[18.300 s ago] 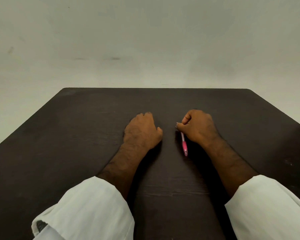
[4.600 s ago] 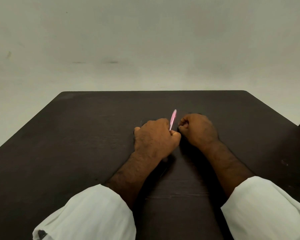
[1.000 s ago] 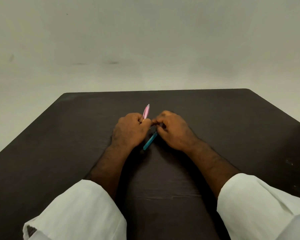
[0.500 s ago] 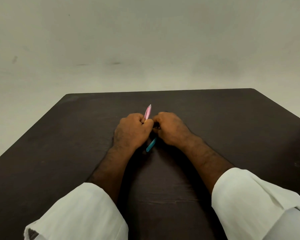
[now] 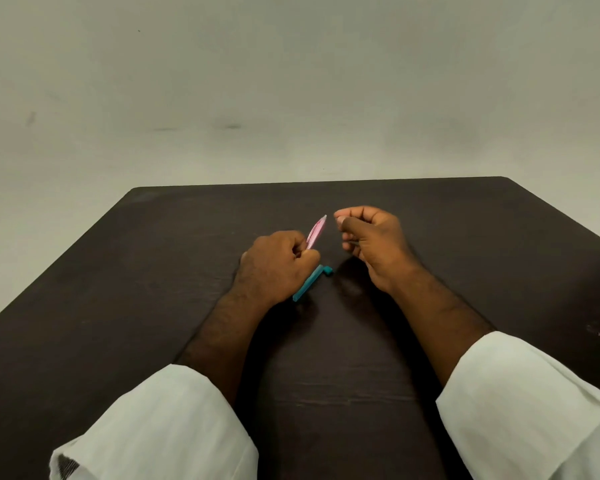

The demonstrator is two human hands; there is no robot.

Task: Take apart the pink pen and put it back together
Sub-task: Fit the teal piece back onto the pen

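My left hand grips the lower end of the pink pen barrel, which points up and to the right above the dark table. My right hand is raised just right of the barrel's tip, with fingers curled and thumb and forefinger pinched together. A thin grey pen part seems to show under the thumb, but it is too small to be sure. A teal pen part lies on the table, half hidden under my left hand.
The table's far edge meets a plain pale wall. White sleeves cover both forearms near the bottom of the view.
My right hand has lifted off the table beside the teal part and moved up and right to the barrel's tip. The left hand keeps its hold on the pink barrel.
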